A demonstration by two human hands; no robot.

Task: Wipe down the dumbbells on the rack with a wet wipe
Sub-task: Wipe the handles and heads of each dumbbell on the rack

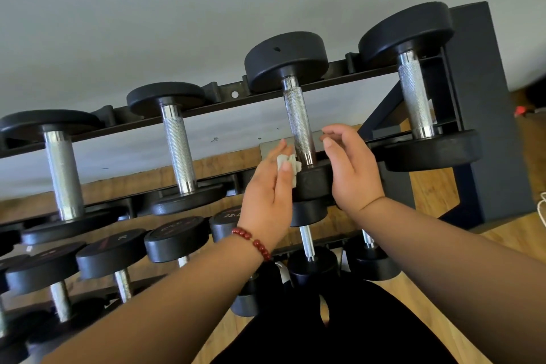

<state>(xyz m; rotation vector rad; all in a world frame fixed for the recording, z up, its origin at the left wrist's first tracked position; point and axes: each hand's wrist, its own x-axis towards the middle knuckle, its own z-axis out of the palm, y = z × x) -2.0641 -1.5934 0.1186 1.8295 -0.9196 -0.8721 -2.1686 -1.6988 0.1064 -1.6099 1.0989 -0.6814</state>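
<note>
Several black dumbbells with knurled steel handles lie across the top tier of a black rack. My left hand, with a red bead bracelet at the wrist, pinches a small white wet wipe right beside the lower end of one dumbbell's handle, close to its near black head. My right hand hovers on the other side of that handle, fingers loosely curled and holding nothing. Neither hand grips the handle.
More dumbbells fill the lower tiers, at left and under my arms. A larger dumbbell lies to the right, next to a dark blue block. Behind is a grey wall; below, a wood floor.
</note>
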